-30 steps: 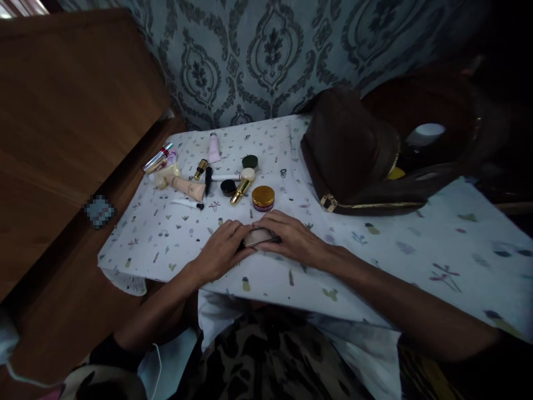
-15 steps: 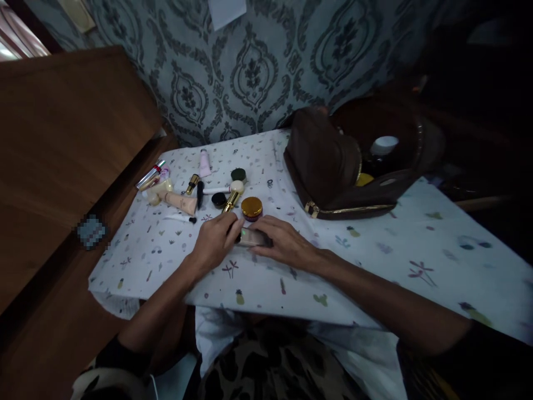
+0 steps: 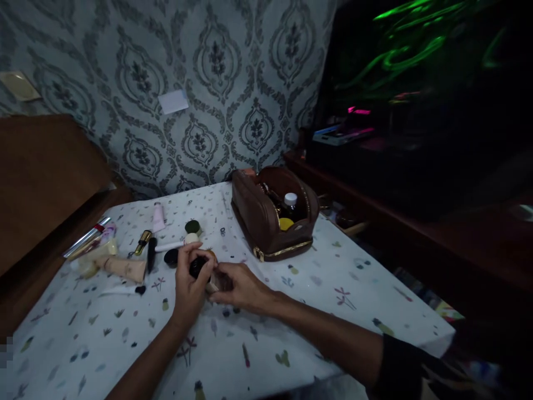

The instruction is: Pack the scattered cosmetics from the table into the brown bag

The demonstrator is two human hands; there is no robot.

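Observation:
My left hand [image 3: 191, 278] has its fingers closed round a black cap [image 3: 197, 267]. My right hand [image 3: 245, 289] grips a small clear-sided bottle [image 3: 219, 281] by its body, just right of the cap. Whether cap and bottle are joined cannot be made out. Behind my fingers a gold-lidded jar [image 3: 211, 254] is mostly hidden. A round black pot [image 3: 171, 258], a cream-coloured pot [image 3: 191, 238] and a green-lidded jar [image 3: 192, 226] stand close to the left hand.
On the patterned tablecloth [image 3: 266, 311] at left lie a peach tube [image 3: 122, 268], a gold-and-black lipstick [image 3: 142, 243], brushes [image 3: 125, 290] and a pink tube [image 3: 158, 216]. An open brown cosmetic bag [image 3: 260, 222] stands behind my right hand. A dark screen [image 3: 400, 61] is at upper right.
The view has swung right and up, so the screen shows. My left hand has turned upward round the black cap, while the right still holds the bottle.

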